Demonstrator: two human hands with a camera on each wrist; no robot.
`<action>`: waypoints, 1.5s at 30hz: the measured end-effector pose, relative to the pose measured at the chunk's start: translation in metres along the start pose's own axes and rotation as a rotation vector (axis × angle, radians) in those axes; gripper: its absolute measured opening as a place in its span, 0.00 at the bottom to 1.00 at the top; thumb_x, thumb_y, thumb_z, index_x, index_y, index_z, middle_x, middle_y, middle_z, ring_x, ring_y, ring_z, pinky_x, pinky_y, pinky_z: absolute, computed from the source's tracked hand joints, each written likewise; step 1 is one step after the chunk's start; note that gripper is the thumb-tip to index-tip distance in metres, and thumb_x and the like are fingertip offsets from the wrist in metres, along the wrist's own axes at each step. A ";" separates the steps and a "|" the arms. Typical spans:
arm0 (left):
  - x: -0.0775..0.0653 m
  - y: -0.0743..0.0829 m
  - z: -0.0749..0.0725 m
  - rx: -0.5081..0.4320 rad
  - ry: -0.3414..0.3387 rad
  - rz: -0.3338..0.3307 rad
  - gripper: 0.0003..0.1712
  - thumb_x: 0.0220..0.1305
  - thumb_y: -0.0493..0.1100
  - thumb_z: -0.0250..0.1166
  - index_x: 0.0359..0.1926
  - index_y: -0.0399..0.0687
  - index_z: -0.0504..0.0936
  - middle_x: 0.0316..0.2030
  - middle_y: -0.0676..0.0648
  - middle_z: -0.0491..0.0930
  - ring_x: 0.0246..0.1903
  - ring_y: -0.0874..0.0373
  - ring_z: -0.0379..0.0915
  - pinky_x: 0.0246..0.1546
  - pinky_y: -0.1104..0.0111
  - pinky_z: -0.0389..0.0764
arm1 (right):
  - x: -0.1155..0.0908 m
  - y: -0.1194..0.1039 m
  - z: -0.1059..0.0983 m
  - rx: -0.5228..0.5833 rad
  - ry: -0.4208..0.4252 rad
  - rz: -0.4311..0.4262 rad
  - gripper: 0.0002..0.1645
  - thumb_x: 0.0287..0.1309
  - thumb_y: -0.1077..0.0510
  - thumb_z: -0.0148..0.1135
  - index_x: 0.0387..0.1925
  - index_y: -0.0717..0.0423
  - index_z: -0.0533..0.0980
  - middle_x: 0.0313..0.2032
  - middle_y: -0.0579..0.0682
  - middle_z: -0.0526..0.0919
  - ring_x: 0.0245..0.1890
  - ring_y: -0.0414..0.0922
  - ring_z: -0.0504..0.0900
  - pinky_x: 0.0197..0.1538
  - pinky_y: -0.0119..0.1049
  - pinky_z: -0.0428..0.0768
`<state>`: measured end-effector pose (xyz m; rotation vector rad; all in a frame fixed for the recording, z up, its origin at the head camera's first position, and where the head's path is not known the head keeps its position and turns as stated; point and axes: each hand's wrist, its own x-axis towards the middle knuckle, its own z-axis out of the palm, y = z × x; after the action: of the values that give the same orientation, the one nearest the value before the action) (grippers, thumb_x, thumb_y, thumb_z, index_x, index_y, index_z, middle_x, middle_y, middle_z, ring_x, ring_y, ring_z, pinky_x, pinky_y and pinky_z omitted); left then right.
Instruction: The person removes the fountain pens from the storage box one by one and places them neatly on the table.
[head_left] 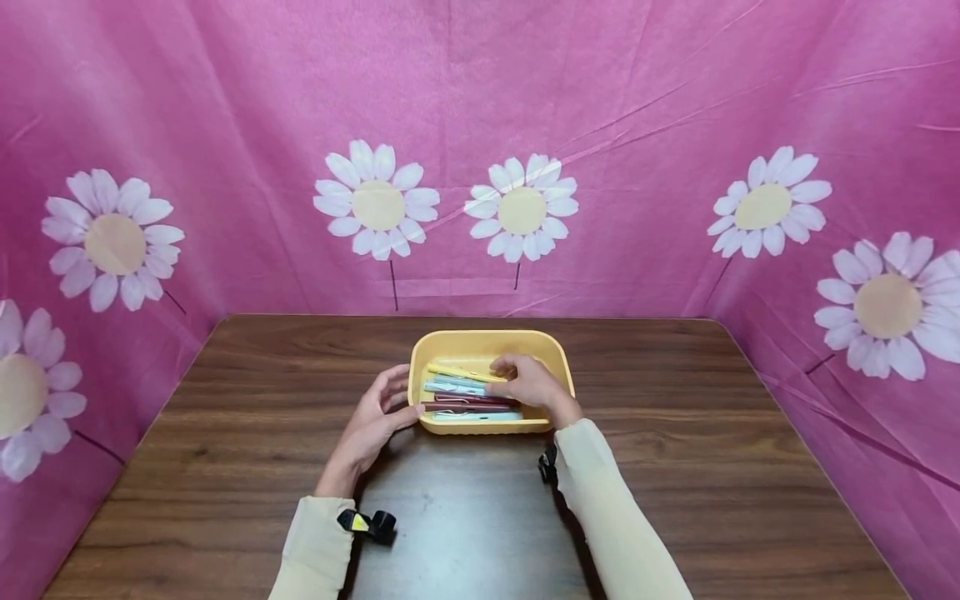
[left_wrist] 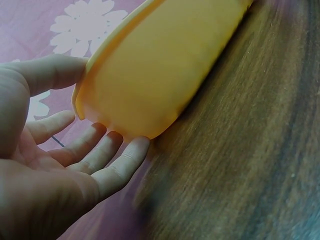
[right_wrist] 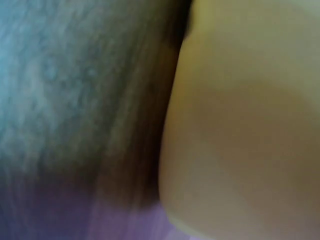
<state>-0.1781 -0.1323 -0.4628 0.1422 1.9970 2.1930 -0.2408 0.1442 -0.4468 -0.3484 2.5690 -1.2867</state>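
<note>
A yellow plastic basket [head_left: 487, 427] holds several pens lying side by side. Among them are a yellow pen [head_left: 457, 372], light-blue pens [head_left: 453, 386], dark red pens [head_left: 465, 407] and a pale mint pen [head_left: 480, 416] along the front wall. My left hand [head_left: 371, 425] touches the basket's left end, thumb at the rim and the other fingers spread against the outer wall. Over the right side, my right hand [head_left: 532, 385] reaches in, its thumb and forefinger apart by the right ends of the yellow and light-blue pens. The right wrist view shows only the blurred basket wall [right_wrist: 240, 125].
The basket stands on a dark brown wooden table [head_left: 675, 467], near its far edge. A pink cloth [head_left: 480, 75] with white daisies hangs behind and at both sides. Black wrist cameras are strapped to both sleeves.
</note>
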 end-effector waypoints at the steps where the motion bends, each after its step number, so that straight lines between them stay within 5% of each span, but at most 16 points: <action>1: 0.000 0.000 0.000 0.000 0.002 -0.001 0.42 0.60 0.28 0.67 0.73 0.37 0.60 0.66 0.30 0.65 0.65 0.36 0.64 0.53 0.68 0.80 | 0.000 0.000 0.000 -0.003 0.001 0.000 0.23 0.58 0.58 0.73 0.53 0.65 0.80 0.48 0.58 0.82 0.47 0.51 0.77 0.55 0.46 0.79; 21: 0.001 0.003 0.003 -0.019 0.012 -0.022 0.44 0.59 0.25 0.66 0.75 0.40 0.58 0.67 0.30 0.64 0.65 0.36 0.63 0.52 0.68 0.81 | -0.004 -0.003 -0.002 0.008 -0.013 0.050 0.10 0.60 0.67 0.70 0.44 0.62 0.85 0.34 0.48 0.83 0.37 0.43 0.77 0.42 0.35 0.80; 34: 0.000 0.003 0.002 -0.019 0.009 -0.014 0.43 0.60 0.26 0.66 0.74 0.37 0.59 0.66 0.30 0.64 0.65 0.36 0.63 0.52 0.69 0.81 | -0.002 -0.003 -0.001 0.035 -0.051 -0.019 0.10 0.58 0.70 0.69 0.43 0.67 0.84 0.33 0.51 0.84 0.35 0.42 0.79 0.41 0.35 0.82; 45: 0.001 0.001 0.001 -0.032 0.011 -0.028 0.41 0.60 0.26 0.66 0.73 0.37 0.60 0.66 0.30 0.65 0.65 0.37 0.64 0.51 0.69 0.81 | -0.002 -0.001 -0.001 0.020 0.017 -0.012 0.11 0.60 0.72 0.65 0.44 0.66 0.85 0.37 0.53 0.85 0.37 0.45 0.79 0.42 0.37 0.82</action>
<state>-0.1790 -0.1311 -0.4614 0.0983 1.9570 2.2119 -0.2394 0.1446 -0.4456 -0.3516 2.5694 -1.3245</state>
